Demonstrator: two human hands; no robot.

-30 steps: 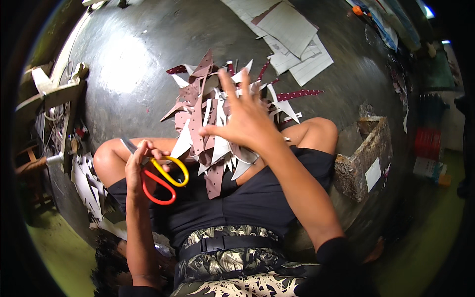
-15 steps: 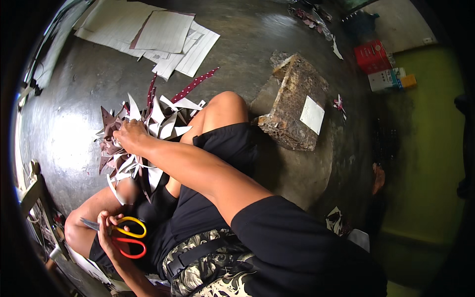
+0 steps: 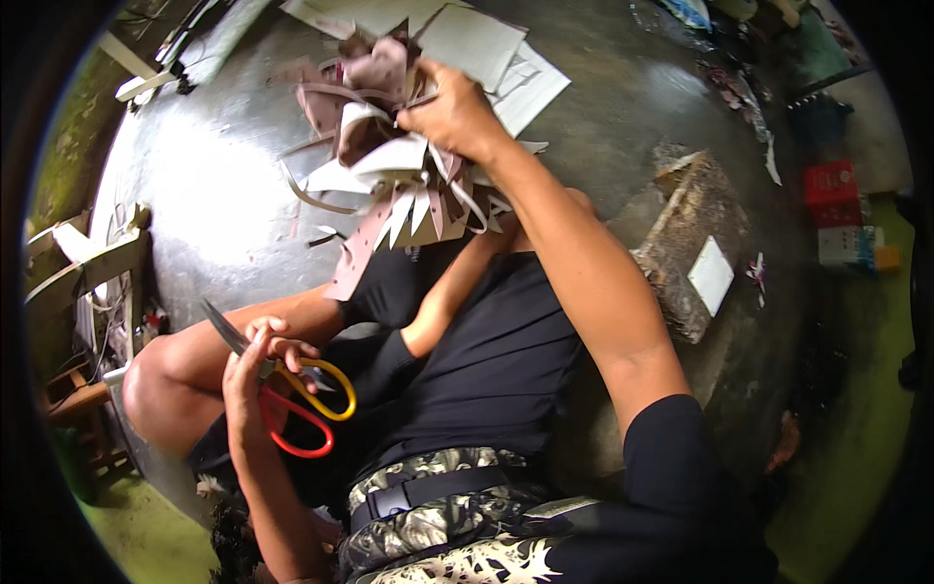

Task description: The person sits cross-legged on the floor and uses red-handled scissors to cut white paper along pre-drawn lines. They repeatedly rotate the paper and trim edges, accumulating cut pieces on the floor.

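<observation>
My right hand (image 3: 453, 115) is raised over the floor, its fingers closed on a bunch of cut scraps (image 3: 375, 73). The scraps look like thin sheet material, dusty pink on one side and white on the other, with pointed ends and curling strips. Several hang down above my crossed legs, a long pink dotted strip (image 3: 362, 243) among them. At my left knee, my left hand (image 3: 255, 365) holds scissors (image 3: 225, 328) with one yellow and one red handle loop. Their blades point up and away from me, and the fingers partly cover the pivot.
Paper sheets (image 3: 477, 44) lie on the dark floor at the far side. A rough block (image 3: 676, 248) with a white square piece (image 3: 711, 275) on it stands to the right. Red and white boxes (image 3: 832, 192) sit by the green wall. Wooden furniture (image 3: 88, 268) is at left.
My right hand has lifted the bunch of scraps up and away from my lap. The scissors remain in my left hand. The whole view has shifted, with more floor showing at left.
</observation>
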